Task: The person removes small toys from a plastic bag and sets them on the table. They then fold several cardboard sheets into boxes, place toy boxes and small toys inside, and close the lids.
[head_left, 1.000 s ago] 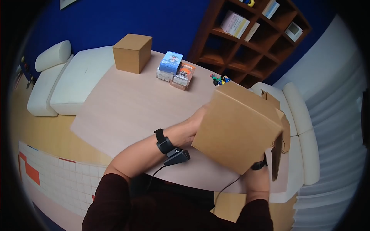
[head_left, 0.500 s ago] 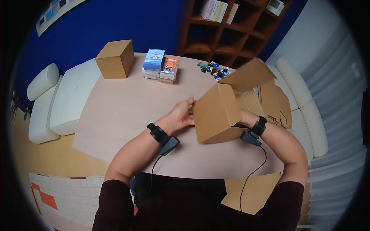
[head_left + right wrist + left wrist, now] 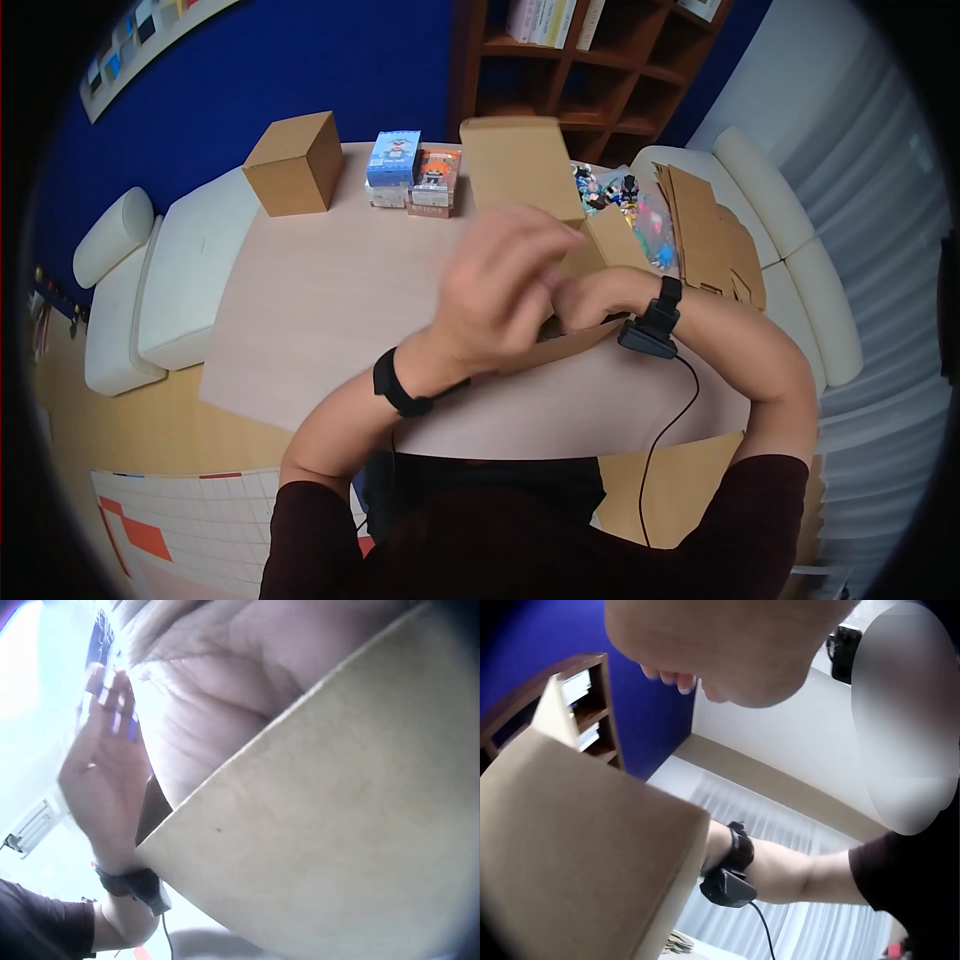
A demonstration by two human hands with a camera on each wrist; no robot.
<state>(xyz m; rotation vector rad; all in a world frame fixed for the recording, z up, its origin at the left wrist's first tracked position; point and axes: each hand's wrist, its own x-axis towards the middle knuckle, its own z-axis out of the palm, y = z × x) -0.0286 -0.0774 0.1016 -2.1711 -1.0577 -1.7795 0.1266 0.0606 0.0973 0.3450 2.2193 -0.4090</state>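
An open cardboard box (image 3: 560,350) stands on the table in front of the person, one large flap (image 3: 522,165) raised at its far side. Above the box's left part hovers the left hand (image 3: 500,285), slightly blurred. Its fingers are loosely bent with nothing between them; in the right wrist view the left hand (image 3: 109,761) shows its palm. The right hand (image 3: 600,295) reaches over the box's edge into the opening. Cardboard (image 3: 322,825) covers part of that palm in the right wrist view. The right fingertips are hidden, so I cannot tell what they hold.
A closed cardboard box (image 3: 295,165) stands at the table's back left. Beside it are a blue toy box (image 3: 393,155) and an orange one (image 3: 435,180). Small colourful figures (image 3: 610,190), a clear bag of colourful pieces (image 3: 655,230) and folded cardboard (image 3: 710,235) lie at the right.
The cardboard box, held tilted up at first, has come down with its opening upward. The left hand has left its side and risen over it. The right hand stays at the opening.
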